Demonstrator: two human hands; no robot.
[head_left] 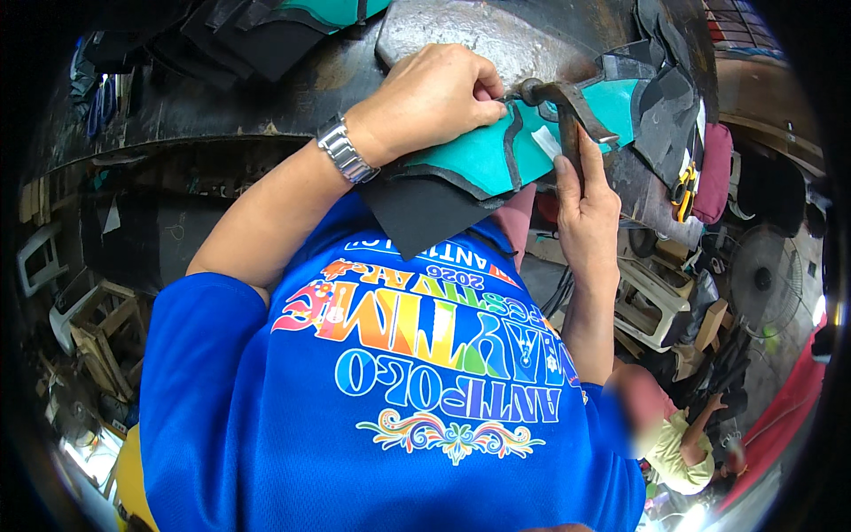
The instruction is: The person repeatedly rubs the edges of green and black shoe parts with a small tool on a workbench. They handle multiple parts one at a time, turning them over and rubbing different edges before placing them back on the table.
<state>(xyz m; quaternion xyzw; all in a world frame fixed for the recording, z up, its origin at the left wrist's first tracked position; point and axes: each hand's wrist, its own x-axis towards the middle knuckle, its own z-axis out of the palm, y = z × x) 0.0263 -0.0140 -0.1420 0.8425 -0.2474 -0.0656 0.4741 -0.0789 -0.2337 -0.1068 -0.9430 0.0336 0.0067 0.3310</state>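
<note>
My left hand (439,93), a metal watch on its wrist, is closed with thumb and fingers pinching the edge of a teal and black sheet piece (479,160). My right hand (587,199) grips a hammer (567,124) by its handle. The hammer's round face is beside my left fingertips, over the far edge of the teal piece. A white strip (546,142) lies on the teal surface next to the handle. Below it, a black sheet (417,208) hangs past the table edge towards my body.
A shiny metal slab (479,35) lies on the dark worktable (292,111) beyond my hands. Black sheet pieces (660,133) pile up at right, near yellow-handled scissors (683,191) and a pink pouch (714,173). More pieces (257,40) lie far left. Another person (683,448) is at lower right.
</note>
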